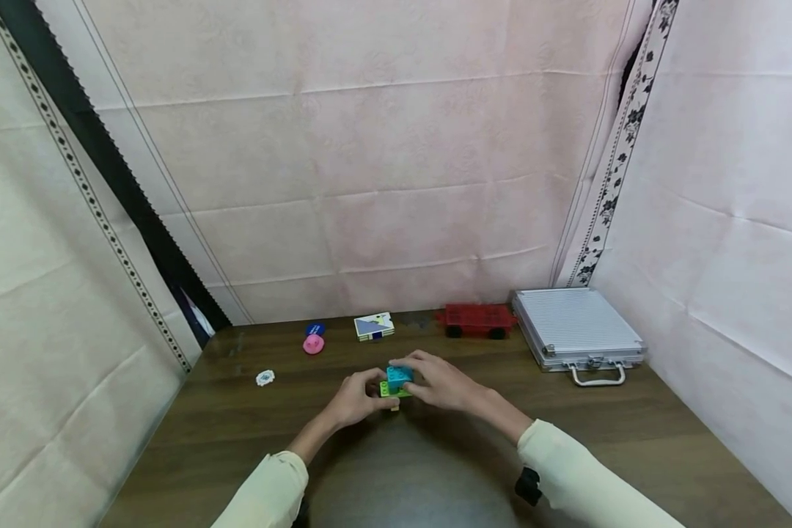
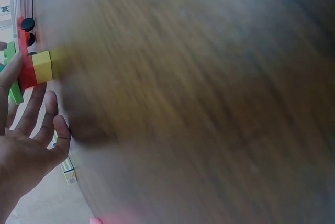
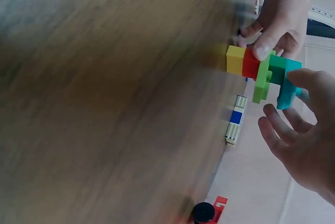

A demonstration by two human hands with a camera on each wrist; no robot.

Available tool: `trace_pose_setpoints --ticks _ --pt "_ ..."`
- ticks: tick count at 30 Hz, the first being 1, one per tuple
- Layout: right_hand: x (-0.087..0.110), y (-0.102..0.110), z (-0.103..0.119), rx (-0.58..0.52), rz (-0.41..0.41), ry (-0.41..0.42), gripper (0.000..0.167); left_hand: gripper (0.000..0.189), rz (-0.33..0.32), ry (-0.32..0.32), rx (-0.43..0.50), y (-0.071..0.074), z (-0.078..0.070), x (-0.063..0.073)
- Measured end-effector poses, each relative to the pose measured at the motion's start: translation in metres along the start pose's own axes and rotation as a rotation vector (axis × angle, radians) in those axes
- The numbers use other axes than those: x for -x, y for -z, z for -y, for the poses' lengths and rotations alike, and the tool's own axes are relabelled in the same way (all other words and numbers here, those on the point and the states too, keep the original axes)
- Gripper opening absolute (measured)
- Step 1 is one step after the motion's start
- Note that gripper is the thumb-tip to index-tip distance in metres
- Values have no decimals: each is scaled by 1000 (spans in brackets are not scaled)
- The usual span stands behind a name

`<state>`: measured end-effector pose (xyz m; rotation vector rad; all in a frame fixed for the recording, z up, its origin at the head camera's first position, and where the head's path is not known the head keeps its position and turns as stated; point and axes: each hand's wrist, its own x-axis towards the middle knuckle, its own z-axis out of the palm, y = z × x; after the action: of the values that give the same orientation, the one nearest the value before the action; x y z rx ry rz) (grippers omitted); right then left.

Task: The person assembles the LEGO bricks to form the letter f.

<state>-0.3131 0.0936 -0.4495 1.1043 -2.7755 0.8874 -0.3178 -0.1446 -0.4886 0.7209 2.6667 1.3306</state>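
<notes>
Both hands are on a small stack of toy building bricks over the table (image 1: 290, 433). The right wrist view shows its layers: a yellow brick (image 3: 235, 59) at the bottom, a red brick (image 3: 250, 63), a wider lime green brick (image 3: 259, 87), then a teal brick (image 3: 277, 63) and a lighter teal brick (image 3: 286, 96) on top. My left hand (image 1: 356, 400) holds the lower part, thumb against the red brick near the lime green one. From the other side, my right hand (image 1: 444, 383) pinches the top teal brick between thumb and fingers.
Behind the hands lie a pink round piece (image 1: 313, 345), a blue piece (image 1: 314, 328) and a printed block set (image 1: 374, 327). A red wheeled base (image 1: 478, 320) and a silver case (image 1: 581, 323) stand right. Left is a white piece (image 1: 265, 378). Pale cloth (image 1: 369, 147) hangs behind.
</notes>
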Motion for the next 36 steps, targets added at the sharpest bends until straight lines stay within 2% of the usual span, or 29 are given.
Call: trace_pose_setpoints --ticks 3,7,12,17,22,27,36 --pt "1 -3 -6 -81 -22 13 48 37 -4 16 -5 -2 -2 -2" --pt "2 -7 -15 -200 -76 0 39 42 -3 14 -23 -7 -4 -4" --pt "0 -9 -27 -262 -105 -30 28 46 -8 -10 -48 -12 -9 -6" --pt "-4 -7 -37 -273 -97 -69 26 54 -16 -19 -53 -14 -11 -9" --pt "-4 -8 -45 -265 -46 -122 35 66 -15 -15 -70 -16 -11 -13" --pt "-2 -12 -52 -293 -20 -133 47 65 -19 8 -83 -16 -9 -15" --pt "2 -16 -59 -289 -19 -147 38 59 19 21 -58 -17 -4 -19"
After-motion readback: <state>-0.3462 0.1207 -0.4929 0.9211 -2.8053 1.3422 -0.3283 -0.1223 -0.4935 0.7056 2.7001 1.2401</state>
